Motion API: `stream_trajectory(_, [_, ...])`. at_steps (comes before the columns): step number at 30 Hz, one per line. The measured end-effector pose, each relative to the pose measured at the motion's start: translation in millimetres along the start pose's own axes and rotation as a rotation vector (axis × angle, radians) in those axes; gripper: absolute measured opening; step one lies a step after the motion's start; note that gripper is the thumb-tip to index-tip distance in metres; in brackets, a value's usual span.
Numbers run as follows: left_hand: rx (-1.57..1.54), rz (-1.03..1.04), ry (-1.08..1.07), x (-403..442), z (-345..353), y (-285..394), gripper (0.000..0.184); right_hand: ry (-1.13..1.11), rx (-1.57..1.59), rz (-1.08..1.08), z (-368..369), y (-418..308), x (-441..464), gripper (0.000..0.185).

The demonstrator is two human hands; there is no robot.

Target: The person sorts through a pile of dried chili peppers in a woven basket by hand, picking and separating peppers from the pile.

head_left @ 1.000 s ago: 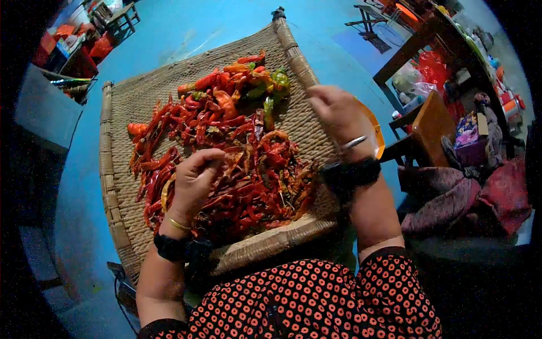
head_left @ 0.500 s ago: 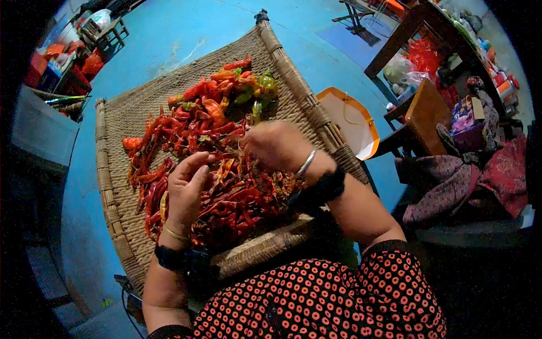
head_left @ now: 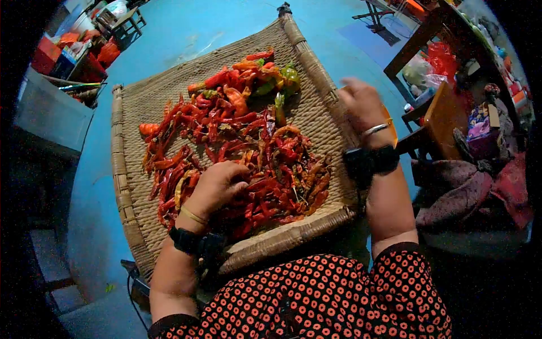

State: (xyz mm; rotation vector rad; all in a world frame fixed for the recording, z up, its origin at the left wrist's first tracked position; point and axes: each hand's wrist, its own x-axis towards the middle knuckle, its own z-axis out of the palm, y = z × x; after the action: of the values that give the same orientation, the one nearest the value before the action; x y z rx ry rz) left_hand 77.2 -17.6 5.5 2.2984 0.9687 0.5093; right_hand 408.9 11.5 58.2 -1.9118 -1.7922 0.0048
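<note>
A loose heap of dried red chillies [head_left: 262,198] lies on a woven rope bed [head_left: 147,110] with a wooden frame. Fresher red and orange chillies [head_left: 234,101] and a few green chillies [head_left: 291,79] are toward its far end. My left hand [head_left: 217,183] is low on the near heap, its fingers curled down among the chillies; what they grip is hidden. Past the right side rail, my right hand [head_left: 362,104] is raised and smeared by motion, so its fingers are unclear. An orange-rimmed container [head_left: 391,125] is mostly covered by my right wrist.
The blue floor [head_left: 186,25] surrounds the bed. At right are a wooden chair [head_left: 443,121], cloth bundles [head_left: 457,195] and a red plastic bag [head_left: 442,58]. Crates and bags [head_left: 70,53] are at far left.
My right hand has swung from the chillies out over the right rail. The left hand has shifted right and curled onto the heap. The view has moved slightly.
</note>
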Motion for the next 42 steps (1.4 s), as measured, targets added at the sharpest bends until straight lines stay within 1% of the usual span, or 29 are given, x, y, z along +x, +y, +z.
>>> stream_trajectory(1, [0.010,0.024,-0.039,0,0,-1,0.027,-0.081,0.042,-0.119,0,-25,-6,0.024])
stream_trajectory(2, [0.021,0.050,-0.079,0,0,-1,0.029,-0.285,0.050,-0.196,-4,-48,-9,0.024])
stream_trajectory(3, [0.034,0.051,-0.120,2,-3,1,0.030,-0.296,0.147,-0.423,51,-23,-11,0.021])
stream_trajectory(4, [0.035,0.050,-0.121,2,-3,0,0.030,-0.512,-0.021,-0.379,51,-44,-18,0.022])
stream_trajectory(5, [0.043,0.048,-0.140,2,-2,-2,0.029,-0.560,-0.007,-0.463,60,-52,-24,0.023])
stream_trajectory(6, [0.051,0.047,-0.159,2,-1,-3,0.028,-0.693,-0.129,-0.405,51,-73,-26,0.024])
stream_trajectory(8, [0.058,0.037,-0.160,1,-1,-4,0.027,-0.682,-0.256,-0.405,66,-76,-33,0.024])
stream_trajectory(9, [0.066,0.026,-0.163,0,-1,-4,0.026,-0.683,-0.258,-0.409,75,-72,-35,0.024])
stream_trajectory(11, [0.064,0.025,-0.131,-1,0,-5,0.024,-0.557,-0.199,-0.449,88,-64,-39,0.020])
stream_trajectory(12, [0.064,0.027,-0.100,-2,1,-5,0.022,-0.558,-0.200,-0.453,80,-68,-38,0.020])
stream_trajectory(14, [0.083,0.037,-0.092,-2,3,-9,0.019,-0.666,-0.202,-0.364,58,-81,-33,0.016])
stream_trajectory(15, [0.103,0.052,-0.089,-2,3,-10,0.016,-0.722,-0.318,-0.258,63,-81,-29,0.013])
stream_trajectory(16, [0.102,0.048,-0.087,-2,3,-9,0.016,-0.724,-0.319,-0.262,64,-77,-26,0.013])
stream_trajectory(18, [0.046,0.055,0.021,0,2,-3,0.013,-0.463,-0.197,-0.289,60,-61,-22,0.013])
stream_trajectory(19, [0.046,0.053,0.022,1,0,-1,0.013,-0.277,-0.100,-0.346,55,-56,-20,0.011])
stream_trajectory(20, [0.039,0.044,0.035,3,-2,0,0.013,-0.168,-0.009,-0.351,46,-50,-17,0.010])
stream_trajectory(22, [0.034,0.035,0.048,4,-1,0,0.012,0.005,0.076,-0.329,20,-50,-12,0.011])
stream_trajectory(23, [0.028,0.031,0.077,4,0,-1,0.013,0.005,0.078,-0.330,13,-44,-10,0.011])
stream_trajectory(25, [0.028,0.019,0.107,3,0,-1,0.013,0.214,0.012,-0.208,3,-26,-5,0.013])
stream_trajectory(27, [-0.028,0.014,0.189,5,-2,3,0.013,0.258,-0.144,-0.040,-5,-5,1,0.015])
stream_trajectory(28, [-0.022,0.010,0.190,6,-2,3,0.013,0.258,-0.137,-0.041,-8,4,1,0.015])
stream_trajectory(30, [-0.145,0.037,0.245,8,-1,4,0.012,0.050,-0.383,0.226,-11,17,2,0.017])
stream_trajectory(31, [-0.142,0.035,0.246,8,-3,7,0.012,0.049,-0.380,0.224,-8,19,2,0.017])
stream_trajectory(33, [-0.233,-0.043,0.249,9,-6,13,0.013,0.160,-0.344,0.008,-1,17,-1,0.018])
stream_trajectory(34, [-0.230,-0.046,0.249,9,-5,13,0.013,0.160,-0.340,0.007,2,10,-1,0.018])
stream_trajectory(36, [-0.378,-0.099,0.263,8,-3,11,0.014,-0.004,0.166,-0.160,15,-16,-3,0.022])
stream_trajectory(38, [-0.458,-0.142,0.240,7,-4,13,0.013,-0.158,0.343,-0.474,35,-43,-11,0.027])
stream_trajectory(40, [-0.539,-0.184,0.218,8,-6,16,0.013,-0.348,0.411,-0.565,39,-80,-25,0.036])
stream_trajectory(42, [-0.567,-0.190,0.104,8,-9,21,0.013,-0.522,0.544,-0.515,49,-96,-37,0.037])
